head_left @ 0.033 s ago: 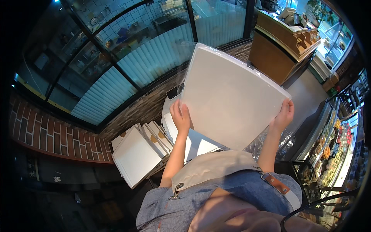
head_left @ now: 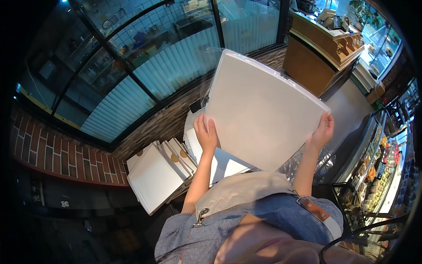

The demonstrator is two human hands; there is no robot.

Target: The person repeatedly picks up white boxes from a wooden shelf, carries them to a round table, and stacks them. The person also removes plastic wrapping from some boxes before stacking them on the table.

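Note:
A large white flat square pack (head_left: pixel 263 112), with clear plastic film around its edges, is held up tilted in front of my body. My left hand (head_left: pixel 205 134) grips its left edge, fingers behind and thumb on the near face. On the opposite side my right hand (head_left: pixel 323 131) grips near the right corner, fingers curled round the edge. What the pack contains cannot be made out. Below my left hand lies a white sheet or board (head_left: pixel 226 166), partly covered by the pack. Crumpled clear plastic (head_left: pixel 307 165) shows beneath the pack near my right forearm.
White flat boxes (head_left: pixel 156 178) with brown round marks are stacked at the left. Beyond them a dark phone-like object (head_left: pixel 195 106) lies by the low brick wall (head_left: pixel 66 152) and window. A wooden counter (head_left: pixel 312 57) stands far right, a display case (head_left: pixel 373 171) nearer on the right.

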